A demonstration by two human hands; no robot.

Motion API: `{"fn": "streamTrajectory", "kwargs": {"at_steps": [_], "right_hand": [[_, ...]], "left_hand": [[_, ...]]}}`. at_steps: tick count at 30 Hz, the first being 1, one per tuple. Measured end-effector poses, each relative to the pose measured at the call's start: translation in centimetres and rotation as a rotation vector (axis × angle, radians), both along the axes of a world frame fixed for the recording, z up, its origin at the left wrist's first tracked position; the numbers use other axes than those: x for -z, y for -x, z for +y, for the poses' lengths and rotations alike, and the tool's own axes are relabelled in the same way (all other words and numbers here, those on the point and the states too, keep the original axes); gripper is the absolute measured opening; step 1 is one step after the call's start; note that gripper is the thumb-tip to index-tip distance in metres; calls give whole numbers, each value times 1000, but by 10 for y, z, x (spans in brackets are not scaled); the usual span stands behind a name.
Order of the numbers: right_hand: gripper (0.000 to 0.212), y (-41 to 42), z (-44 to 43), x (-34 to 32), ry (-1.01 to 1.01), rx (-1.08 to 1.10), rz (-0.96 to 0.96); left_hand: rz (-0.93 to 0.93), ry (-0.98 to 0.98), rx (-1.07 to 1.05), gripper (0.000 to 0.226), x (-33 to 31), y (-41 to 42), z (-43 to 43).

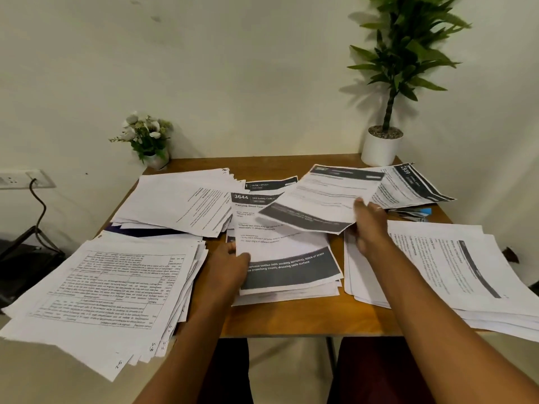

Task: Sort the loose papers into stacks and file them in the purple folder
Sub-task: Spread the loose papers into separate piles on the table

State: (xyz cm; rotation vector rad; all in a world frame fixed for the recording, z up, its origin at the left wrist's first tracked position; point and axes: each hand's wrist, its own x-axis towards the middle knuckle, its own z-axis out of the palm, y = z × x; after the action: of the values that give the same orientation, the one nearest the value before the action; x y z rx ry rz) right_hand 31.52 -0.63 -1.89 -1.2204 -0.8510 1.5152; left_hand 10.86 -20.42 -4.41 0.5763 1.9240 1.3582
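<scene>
right hand pinches sheet; left hand grips centre stack; purple folder under pile

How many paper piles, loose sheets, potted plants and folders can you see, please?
Piles of white printed paper: 5
Single lifted printed sheet: 1
Potted plants in white pots: 2
Purple folder, mostly covered: 1
Total: 9

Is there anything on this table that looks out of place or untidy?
Yes. The near-left stack is fanned out and hangs well over the edge of the table, so it might slide off. The purple folder is mostly buried under the far-left stack, only a strip showing.
</scene>
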Motion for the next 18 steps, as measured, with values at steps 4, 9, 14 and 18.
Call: {"fn": "streamTrajectory", "kwargs": {"at_steps": [4,9,14,18], "right_hand": [[21,-15,13,-1,47,102,204],[12,-25,27,-5,71,198,279],[15,-25,44,-7,65,254,249],[26,-23,40,-4,53,257,159]], "left_hand": [[78,-25,9,18,5,-2,-3],[71,-79,12,17,7,-2,-4],[91,-104,22,16,10,-1,-4],[108,-112,11,16,11,-2,-4]]}}
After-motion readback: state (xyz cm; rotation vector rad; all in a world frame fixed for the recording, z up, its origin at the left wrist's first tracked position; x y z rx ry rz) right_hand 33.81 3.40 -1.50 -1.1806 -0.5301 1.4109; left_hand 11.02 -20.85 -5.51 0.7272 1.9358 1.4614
